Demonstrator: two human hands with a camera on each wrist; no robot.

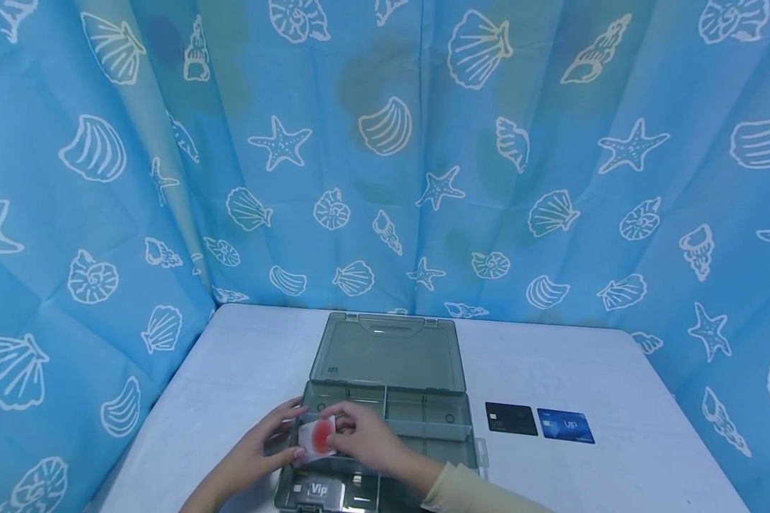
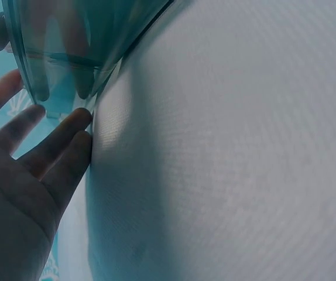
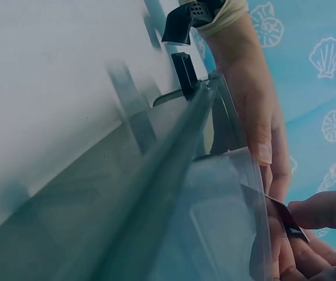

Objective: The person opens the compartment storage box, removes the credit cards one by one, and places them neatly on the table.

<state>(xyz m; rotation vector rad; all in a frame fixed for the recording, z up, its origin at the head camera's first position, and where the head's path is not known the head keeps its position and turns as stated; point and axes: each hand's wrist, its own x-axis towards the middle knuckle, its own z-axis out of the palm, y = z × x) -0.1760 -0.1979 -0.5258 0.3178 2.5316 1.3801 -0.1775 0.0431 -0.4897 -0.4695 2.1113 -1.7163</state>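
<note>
hands partly hiding white-red card, box front cut off

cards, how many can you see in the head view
4: a black card and a blue card on the table right of the box, a VIP card in its front compartment, and a red-and-white card held by both hands. More may be hidden under them.

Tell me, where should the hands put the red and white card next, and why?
Probably lower the red and white card into the open box compartment right under it. Both the left hand and right hand hold it just above the dividers, and another card already lies inside.
</note>
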